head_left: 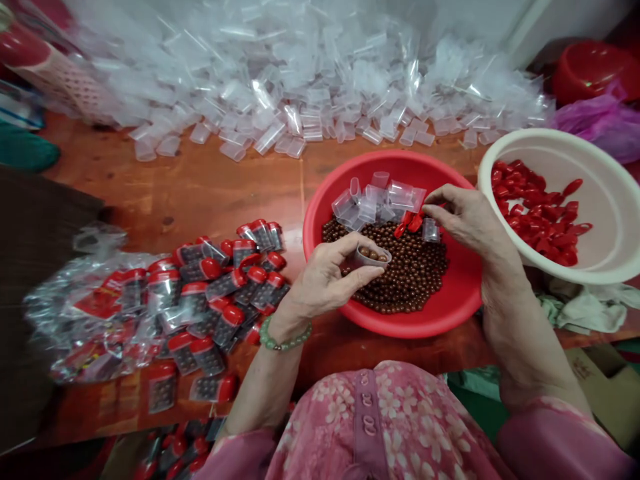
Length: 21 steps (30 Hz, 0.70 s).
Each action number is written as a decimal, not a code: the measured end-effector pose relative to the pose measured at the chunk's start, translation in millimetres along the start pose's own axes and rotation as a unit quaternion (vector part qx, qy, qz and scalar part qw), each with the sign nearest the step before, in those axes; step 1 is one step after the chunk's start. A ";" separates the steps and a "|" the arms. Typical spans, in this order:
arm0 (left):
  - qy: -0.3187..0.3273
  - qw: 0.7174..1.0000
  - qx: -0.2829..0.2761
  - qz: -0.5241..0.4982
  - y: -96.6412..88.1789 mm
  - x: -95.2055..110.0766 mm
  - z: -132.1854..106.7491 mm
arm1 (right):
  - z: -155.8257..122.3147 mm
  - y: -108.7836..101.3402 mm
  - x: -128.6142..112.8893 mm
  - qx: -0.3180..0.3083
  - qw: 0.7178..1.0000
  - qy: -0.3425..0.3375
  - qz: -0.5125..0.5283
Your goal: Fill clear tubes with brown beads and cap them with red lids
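Note:
My left hand is closed around a clear oval plastic container, its open mouth tilted upward and brown balls showing inside. Beneath it, a red basin holds a heap of small brown balls. My right hand hovers over the basin's right side, thumb and forefinger slightly apart. Close to those fingertips lie a few red caps. Beside the caps are a clear container and more empty clear containers, resting on the balls.
Filled, red-capped containers lie piled on the wooden table at left, beside clear plastic bags. A large heap of clear containers spans the back. A white basin with red caps stands at right, near cloths.

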<state>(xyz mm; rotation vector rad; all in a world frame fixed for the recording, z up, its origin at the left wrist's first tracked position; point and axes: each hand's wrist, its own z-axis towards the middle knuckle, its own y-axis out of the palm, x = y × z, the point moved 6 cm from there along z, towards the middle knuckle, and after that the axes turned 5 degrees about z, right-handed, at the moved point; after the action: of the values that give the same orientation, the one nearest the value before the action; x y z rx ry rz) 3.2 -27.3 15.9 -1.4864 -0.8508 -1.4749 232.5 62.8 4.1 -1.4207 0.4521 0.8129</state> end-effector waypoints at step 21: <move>0.007 0.998 0.055 0.001 -1.1 -38.7 11.8 | -1.2 31.2 11.0 -0.125 0.961 0.071 -0.234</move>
<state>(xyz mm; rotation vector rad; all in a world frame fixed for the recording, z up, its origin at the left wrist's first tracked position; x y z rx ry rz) 4.3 -12.3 -21.7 -1.3933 -0.9079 -1.4129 217.4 62.7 -25.4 -1.7401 0.1081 0.3924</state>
